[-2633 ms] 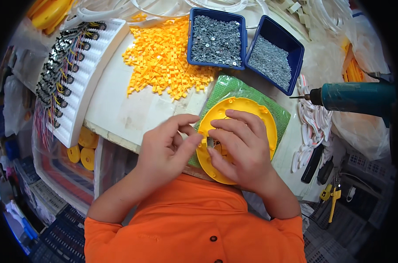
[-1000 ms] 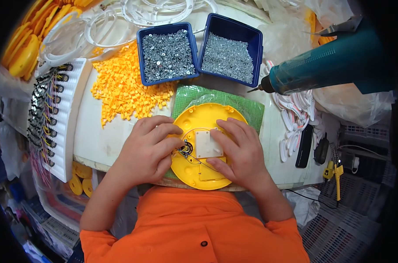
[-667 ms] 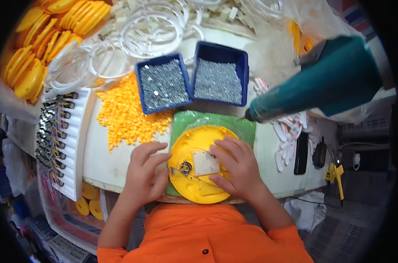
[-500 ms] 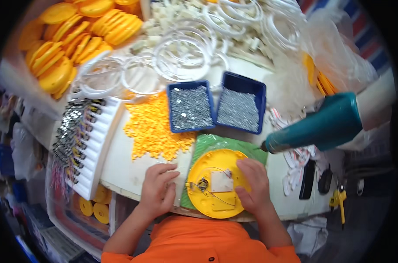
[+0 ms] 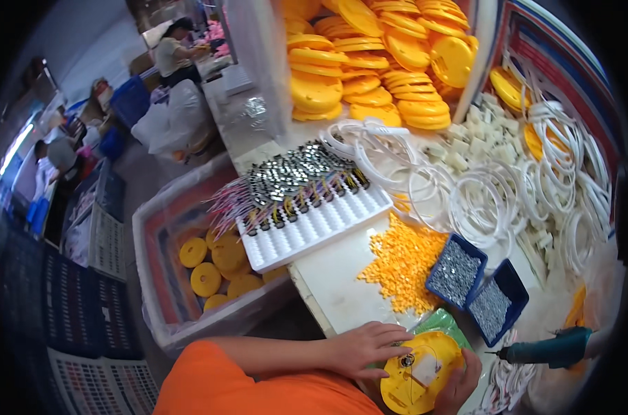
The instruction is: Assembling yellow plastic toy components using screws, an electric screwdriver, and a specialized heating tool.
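Observation:
A round yellow plastic casing (image 5: 402,395) lies in front of me, its inner side up. Inside it are a white square piece (image 5: 426,371), a small dark round part (image 5: 406,360) and thin dark wires. My left hand (image 5: 366,351) reaches to the casing's left edge, fingers stretched out and resting at its rim, gripping nothing. On the opposite side my right hand (image 5: 464,382) holds the casing's right edge between thumb and fingers. Part of a green mat (image 5: 444,322) shows behind the casing.
Beyond the mat stand two blue trays of small metal parts (image 5: 455,270) (image 5: 492,308) beside loose orange pieces (image 5: 404,263). A white foam rack (image 5: 314,225) holds wired parts. A teal power screwdriver (image 5: 550,350) hangs at right. Yellow casings (image 5: 397,76) are stacked behind; a lined bin (image 5: 163,304) stands left.
The view has swung left, bringing the bin, crates and distant people into sight. My left hand has come from beside the casing to its rim. The right hand stays at the casing's right side.

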`<move>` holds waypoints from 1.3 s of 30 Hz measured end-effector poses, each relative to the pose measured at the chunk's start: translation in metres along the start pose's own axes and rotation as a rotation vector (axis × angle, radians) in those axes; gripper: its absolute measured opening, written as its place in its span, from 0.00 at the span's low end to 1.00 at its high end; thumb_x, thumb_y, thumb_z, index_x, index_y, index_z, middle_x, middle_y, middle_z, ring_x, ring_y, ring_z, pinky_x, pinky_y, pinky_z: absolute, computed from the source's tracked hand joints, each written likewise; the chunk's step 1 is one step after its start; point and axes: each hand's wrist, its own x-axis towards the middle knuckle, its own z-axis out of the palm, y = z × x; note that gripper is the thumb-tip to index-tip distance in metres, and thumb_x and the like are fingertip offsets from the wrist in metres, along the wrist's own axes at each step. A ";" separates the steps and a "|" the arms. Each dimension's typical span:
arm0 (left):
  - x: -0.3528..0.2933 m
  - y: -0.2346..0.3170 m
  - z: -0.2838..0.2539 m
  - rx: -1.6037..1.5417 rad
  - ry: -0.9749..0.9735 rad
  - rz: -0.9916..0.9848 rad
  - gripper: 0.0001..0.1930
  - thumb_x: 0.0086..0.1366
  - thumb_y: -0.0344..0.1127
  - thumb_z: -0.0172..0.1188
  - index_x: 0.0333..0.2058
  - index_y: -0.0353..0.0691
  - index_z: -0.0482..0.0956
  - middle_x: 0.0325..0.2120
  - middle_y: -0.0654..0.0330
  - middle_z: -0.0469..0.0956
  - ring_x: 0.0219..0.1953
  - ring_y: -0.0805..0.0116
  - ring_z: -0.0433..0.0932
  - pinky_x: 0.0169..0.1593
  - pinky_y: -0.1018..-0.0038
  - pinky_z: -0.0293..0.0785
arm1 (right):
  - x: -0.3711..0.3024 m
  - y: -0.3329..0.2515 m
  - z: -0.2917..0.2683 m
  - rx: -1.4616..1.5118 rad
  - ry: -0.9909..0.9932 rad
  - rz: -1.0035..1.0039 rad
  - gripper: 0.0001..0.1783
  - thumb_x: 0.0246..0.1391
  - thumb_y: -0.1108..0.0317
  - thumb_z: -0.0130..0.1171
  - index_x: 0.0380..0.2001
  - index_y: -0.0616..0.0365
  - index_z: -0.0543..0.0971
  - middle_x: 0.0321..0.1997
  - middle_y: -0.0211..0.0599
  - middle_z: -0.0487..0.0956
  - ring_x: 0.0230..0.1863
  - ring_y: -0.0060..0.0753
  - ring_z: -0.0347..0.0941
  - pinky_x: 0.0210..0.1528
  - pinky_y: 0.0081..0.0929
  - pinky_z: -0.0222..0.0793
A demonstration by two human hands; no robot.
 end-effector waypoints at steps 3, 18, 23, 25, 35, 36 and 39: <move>-0.001 -0.002 0.003 0.009 0.002 -0.005 0.33 0.67 0.52 0.60 0.66 0.42 0.66 0.66 0.47 0.63 0.68 0.47 0.62 0.66 0.54 0.61 | 0.011 -0.010 0.003 -0.071 0.067 -0.121 0.20 0.67 0.59 0.53 0.48 0.68 0.80 0.44 0.54 0.82 0.45 0.54 0.77 0.52 0.45 0.72; -0.001 -0.004 0.005 0.015 -0.062 -0.026 0.34 0.69 0.56 0.55 0.67 0.41 0.65 0.68 0.46 0.61 0.69 0.45 0.60 0.67 0.53 0.60 | 0.006 0.002 0.006 0.028 0.036 -0.026 0.23 0.71 0.56 0.46 0.50 0.67 0.80 0.50 0.56 0.81 0.52 0.59 0.74 0.59 0.47 0.65; -0.001 -0.004 0.005 0.019 -0.056 -0.016 0.34 0.69 0.56 0.55 0.67 0.41 0.64 0.68 0.46 0.61 0.70 0.45 0.59 0.68 0.53 0.59 | 0.006 -0.003 0.003 0.063 0.041 -0.015 0.23 0.71 0.57 0.47 0.50 0.68 0.80 0.51 0.54 0.81 0.53 0.57 0.74 0.59 0.45 0.66; -0.001 -0.004 0.004 0.023 -0.053 -0.017 0.35 0.69 0.56 0.55 0.67 0.41 0.64 0.68 0.46 0.60 0.70 0.45 0.59 0.68 0.53 0.59 | 0.007 -0.003 0.003 0.091 0.038 -0.013 0.23 0.71 0.57 0.48 0.50 0.68 0.80 0.52 0.53 0.81 0.53 0.55 0.75 0.59 0.43 0.66; -0.030 0.004 -0.009 -0.088 0.109 0.054 0.24 0.70 0.50 0.57 0.57 0.40 0.73 0.53 0.50 0.73 0.57 0.48 0.71 0.59 0.56 0.67 | -0.004 0.023 0.007 0.494 0.321 0.201 0.22 0.71 0.59 0.48 0.49 0.71 0.78 0.47 0.45 0.79 0.49 0.41 0.75 0.56 0.40 0.69; -0.042 0.006 -0.014 -0.108 0.132 0.082 0.20 0.71 0.48 0.57 0.52 0.40 0.76 0.47 0.52 0.76 0.51 0.49 0.74 0.55 0.57 0.70 | -0.001 0.016 0.005 0.392 0.338 0.172 0.23 0.71 0.58 0.48 0.49 0.71 0.78 0.46 0.45 0.79 0.47 0.41 0.75 0.55 0.39 0.69; -0.075 0.012 -0.021 -0.133 -0.013 0.103 0.14 0.72 0.45 0.55 0.42 0.39 0.78 0.39 0.55 0.78 0.41 0.48 0.76 0.46 0.56 0.72 | 0.003 0.014 0.006 0.492 0.423 0.170 0.23 0.71 0.57 0.47 0.48 0.71 0.78 0.44 0.46 0.79 0.45 0.39 0.73 0.53 0.36 0.69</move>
